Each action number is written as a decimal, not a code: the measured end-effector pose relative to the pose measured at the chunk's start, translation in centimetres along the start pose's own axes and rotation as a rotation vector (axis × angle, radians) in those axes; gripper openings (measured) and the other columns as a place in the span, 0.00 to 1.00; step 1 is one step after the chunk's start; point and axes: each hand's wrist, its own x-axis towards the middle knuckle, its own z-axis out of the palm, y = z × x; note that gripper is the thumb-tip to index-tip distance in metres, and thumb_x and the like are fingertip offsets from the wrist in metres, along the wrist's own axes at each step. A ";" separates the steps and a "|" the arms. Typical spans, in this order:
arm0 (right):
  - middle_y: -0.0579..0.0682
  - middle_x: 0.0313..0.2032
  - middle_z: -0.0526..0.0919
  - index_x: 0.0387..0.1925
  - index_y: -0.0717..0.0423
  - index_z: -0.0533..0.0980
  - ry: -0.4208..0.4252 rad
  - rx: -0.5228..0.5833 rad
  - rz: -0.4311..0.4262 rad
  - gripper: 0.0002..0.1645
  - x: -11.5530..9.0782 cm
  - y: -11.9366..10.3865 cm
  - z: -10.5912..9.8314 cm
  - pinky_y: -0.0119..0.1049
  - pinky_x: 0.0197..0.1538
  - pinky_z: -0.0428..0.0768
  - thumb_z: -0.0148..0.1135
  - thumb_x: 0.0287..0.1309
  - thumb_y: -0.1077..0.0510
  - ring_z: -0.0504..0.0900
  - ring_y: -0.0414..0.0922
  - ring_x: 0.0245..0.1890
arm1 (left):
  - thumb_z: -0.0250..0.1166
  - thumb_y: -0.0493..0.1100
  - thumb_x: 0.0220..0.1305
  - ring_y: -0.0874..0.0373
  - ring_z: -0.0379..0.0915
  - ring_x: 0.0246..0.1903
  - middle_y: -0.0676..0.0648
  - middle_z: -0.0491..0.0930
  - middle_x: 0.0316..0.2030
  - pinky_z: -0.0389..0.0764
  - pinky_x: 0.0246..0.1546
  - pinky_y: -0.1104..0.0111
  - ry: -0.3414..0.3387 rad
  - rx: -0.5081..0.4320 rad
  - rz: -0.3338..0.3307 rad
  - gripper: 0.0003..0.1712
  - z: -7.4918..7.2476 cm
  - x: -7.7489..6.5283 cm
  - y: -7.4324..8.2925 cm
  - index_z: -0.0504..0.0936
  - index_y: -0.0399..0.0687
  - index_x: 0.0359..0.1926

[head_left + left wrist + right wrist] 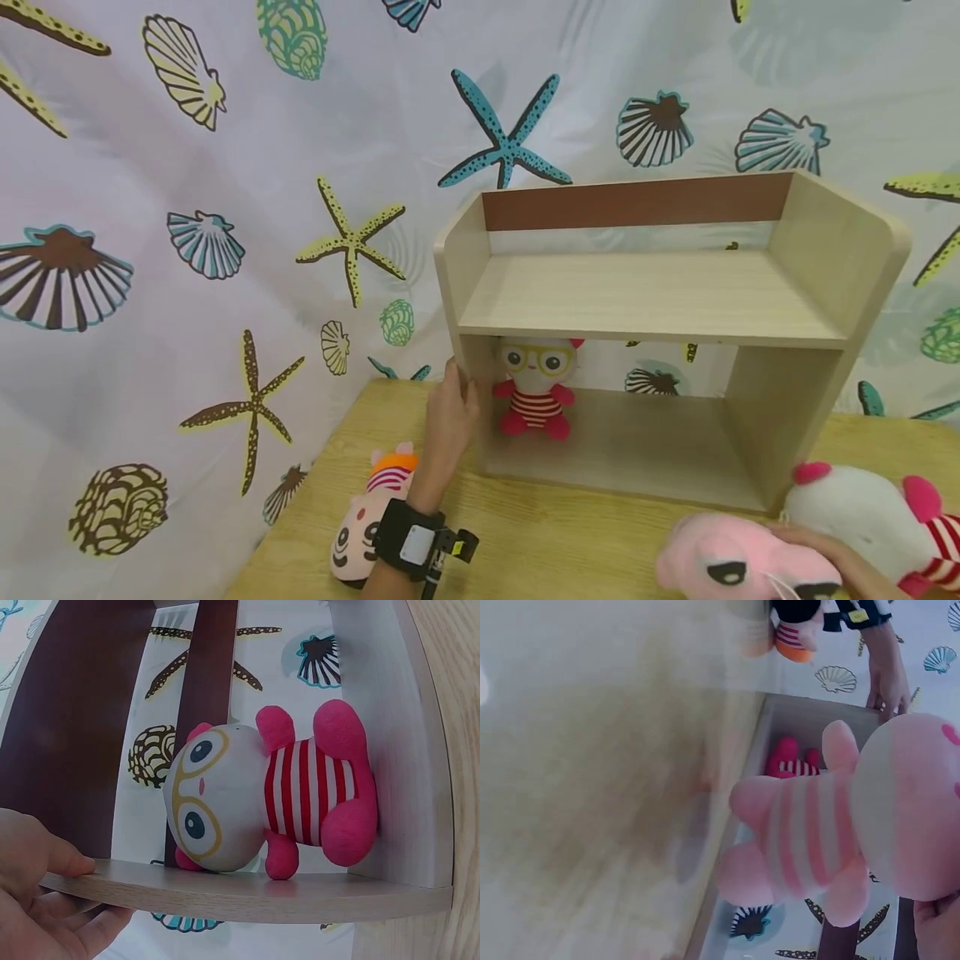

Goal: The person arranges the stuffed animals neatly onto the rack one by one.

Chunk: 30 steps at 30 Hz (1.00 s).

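My left hand [450, 412] grips the left side panel of a pale wooden two-tier shelf [652, 292]; the left wrist view shows the thumb on one face and fingers under the other. Inside the lower tier, against that panel, sits a white-headed plush toy [534, 400] with yellow glasses, pink limbs and a red-striped body. At the lower right my right hand [821, 550] holds a pink plush toy [750, 558] by its head, in front of the shelf. Its pink-and-white striped body [810, 832] shows in the right wrist view.
Left of the shelf, a plush toy [356, 533] with an orange and striped outfit lies on the wooden table [555, 533]. Another white-headed plush toy [855, 517] lies by the shelf's right front corner. A patterned curtain [300, 142] hangs behind.
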 end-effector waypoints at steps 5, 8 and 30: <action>0.36 0.48 0.78 0.58 0.56 0.76 0.410 -0.264 0.448 0.38 2.6 -4.5 2.5 0.18 0.42 0.73 0.77 0.42 0.74 0.74 0.30 0.44 | 0.59 0.29 0.68 0.33 0.80 0.45 0.27 0.81 0.45 0.81 0.42 0.45 0.001 0.003 0.001 0.20 0.0 0.2 0.0 0.70 0.29 0.59; 0.38 0.46 0.80 0.53 0.68 0.76 0.555 -0.254 0.386 0.34 4.3 -4.8 3.0 0.15 0.46 0.72 0.75 0.39 0.80 0.76 0.32 0.44 | 0.60 0.29 0.68 0.33 0.80 0.45 0.27 0.81 0.45 0.81 0.42 0.45 0.000 0.005 -0.004 0.19 0.1 0.2 0.1 0.71 0.29 0.58; 0.27 0.45 0.77 0.56 0.66 0.73 0.623 -0.191 0.364 0.25 12.1 -1.5 1.8 0.15 0.44 0.73 0.69 0.57 0.68 0.77 0.28 0.43 | 0.59 0.29 0.67 0.33 0.81 0.43 0.27 0.81 0.44 0.81 0.41 0.46 0.004 0.026 0.025 0.18 0.1 -0.1 0.0 0.70 0.28 0.57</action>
